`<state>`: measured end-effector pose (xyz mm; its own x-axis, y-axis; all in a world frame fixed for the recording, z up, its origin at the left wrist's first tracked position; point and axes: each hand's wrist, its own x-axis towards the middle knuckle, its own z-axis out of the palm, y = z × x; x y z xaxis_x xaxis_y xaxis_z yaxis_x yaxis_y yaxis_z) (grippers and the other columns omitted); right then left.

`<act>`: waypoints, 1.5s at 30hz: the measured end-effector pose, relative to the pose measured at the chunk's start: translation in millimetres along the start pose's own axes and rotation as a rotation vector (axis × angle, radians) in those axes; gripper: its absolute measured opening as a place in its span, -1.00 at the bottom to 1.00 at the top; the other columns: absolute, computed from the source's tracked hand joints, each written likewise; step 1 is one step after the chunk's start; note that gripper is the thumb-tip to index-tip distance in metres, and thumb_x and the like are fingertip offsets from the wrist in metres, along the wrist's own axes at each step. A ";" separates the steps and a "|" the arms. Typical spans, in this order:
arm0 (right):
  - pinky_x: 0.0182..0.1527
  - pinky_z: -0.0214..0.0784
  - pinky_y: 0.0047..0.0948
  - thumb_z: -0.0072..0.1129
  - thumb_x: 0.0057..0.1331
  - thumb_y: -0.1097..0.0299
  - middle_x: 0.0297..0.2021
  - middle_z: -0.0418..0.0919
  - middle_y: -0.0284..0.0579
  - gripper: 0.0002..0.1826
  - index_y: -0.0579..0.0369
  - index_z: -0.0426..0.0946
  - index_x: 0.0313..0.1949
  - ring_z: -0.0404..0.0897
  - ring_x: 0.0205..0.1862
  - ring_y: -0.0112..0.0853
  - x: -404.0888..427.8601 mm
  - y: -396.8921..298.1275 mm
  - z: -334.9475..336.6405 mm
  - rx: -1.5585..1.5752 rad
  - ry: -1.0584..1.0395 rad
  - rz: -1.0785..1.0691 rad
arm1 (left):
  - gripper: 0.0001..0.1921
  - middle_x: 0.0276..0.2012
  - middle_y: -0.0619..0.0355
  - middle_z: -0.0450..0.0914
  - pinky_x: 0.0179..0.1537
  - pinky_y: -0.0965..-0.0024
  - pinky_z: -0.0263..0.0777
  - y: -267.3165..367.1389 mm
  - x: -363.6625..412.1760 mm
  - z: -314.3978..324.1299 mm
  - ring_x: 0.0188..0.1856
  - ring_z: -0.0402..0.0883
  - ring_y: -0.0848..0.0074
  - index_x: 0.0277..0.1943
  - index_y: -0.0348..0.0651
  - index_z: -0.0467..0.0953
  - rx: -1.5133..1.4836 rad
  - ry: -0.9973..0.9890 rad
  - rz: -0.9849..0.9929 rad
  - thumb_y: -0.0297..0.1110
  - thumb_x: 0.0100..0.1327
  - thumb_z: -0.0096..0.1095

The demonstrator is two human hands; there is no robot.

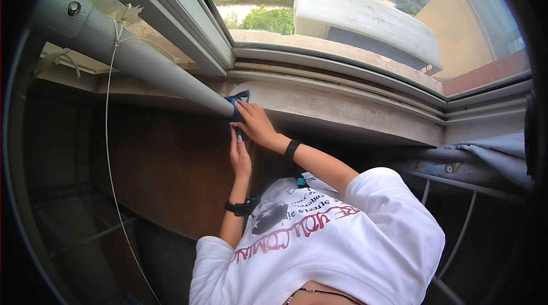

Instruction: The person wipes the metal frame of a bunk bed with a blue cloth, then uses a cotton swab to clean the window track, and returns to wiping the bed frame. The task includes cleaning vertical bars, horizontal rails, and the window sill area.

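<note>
A dark blue cloth is wrapped at the near end of the visible stretch of a grey painted metal pipe. My right hand grips the cloth from the right, its fingers pressed over it against the pipe. Just below, my left hand reaches up with long, nearly straight fingers, their tips on the lower part of the cloth. The fingers and cloth hide the pipe's surface there. Both wrists wear black bands.
A white string tied around the pipe hangs down on the left. Beyond the windowsill is a sliding window frame, with a white outdoor unit outside. Printed blue fabric and a metal rail are at right.
</note>
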<state>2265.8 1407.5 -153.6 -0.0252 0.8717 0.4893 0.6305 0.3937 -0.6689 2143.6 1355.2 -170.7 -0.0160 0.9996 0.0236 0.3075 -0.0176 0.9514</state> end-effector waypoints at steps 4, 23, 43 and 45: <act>-0.05 0.25 -0.24 0.24 0.06 0.43 0.06 0.42 -0.03 -0.38 0.18 0.34 0.16 0.41 -0.05 -0.15 -16.1 -1.5 3.6 -0.021 0.052 -0.003 | -0.60 0.11 0.03 0.48 -0.03 0.48 0.41 -32.9 0.4 -25.6 -0.05 0.54 0.47 0.28 -0.25 0.28 -0.217 -0.137 -0.188 -0.32 0.45 -0.16; -0.12 0.44 -0.55 0.21 0.17 0.47 -0.20 0.62 -0.14 -0.63 0.24 0.53 -0.01 0.61 -0.23 -0.48 -255.4 73.8 16.6 1.004 -0.129 1.718 | -0.40 0.08 -0.24 0.46 0.15 0.20 0.33 -368.2 37.7 -78.6 0.14 0.45 0.10 0.20 -0.42 0.30 0.588 -0.671 -0.551 -0.13 0.23 0.14; -0.16 0.46 -0.54 0.18 0.20 0.47 -0.24 0.62 -0.18 -0.68 0.19 0.53 -0.03 0.60 -0.25 -0.49 -377.3 72.8 1.9 0.762 0.152 2.105 | -0.57 -0.17 -0.11 0.59 -0.26 0.30 0.46 -388.2 76.0 -5.0 -0.18 0.61 0.28 0.06 -0.46 0.37 0.400 -0.555 -0.745 -0.26 0.26 0.10; -0.16 0.44 -0.55 0.18 0.19 0.47 -0.27 0.61 -0.20 -0.69 0.18 0.53 -0.04 0.59 -0.27 -0.51 -377.8 72.0 3.7 0.766 0.153 1.990 | -0.58 -0.19 -0.11 0.59 -0.28 0.30 0.46 -393.2 75.6 -16.9 -0.20 0.62 0.29 0.04 -0.47 0.39 0.477 -0.571 -0.690 -0.27 0.26 0.11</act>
<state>2317.9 1107.6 -388.7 0.1773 0.1604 -0.9710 -0.6291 -0.7403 -0.2371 2005.4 1437.3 -537.7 0.0851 0.6517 -0.7537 0.7531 0.4532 0.4769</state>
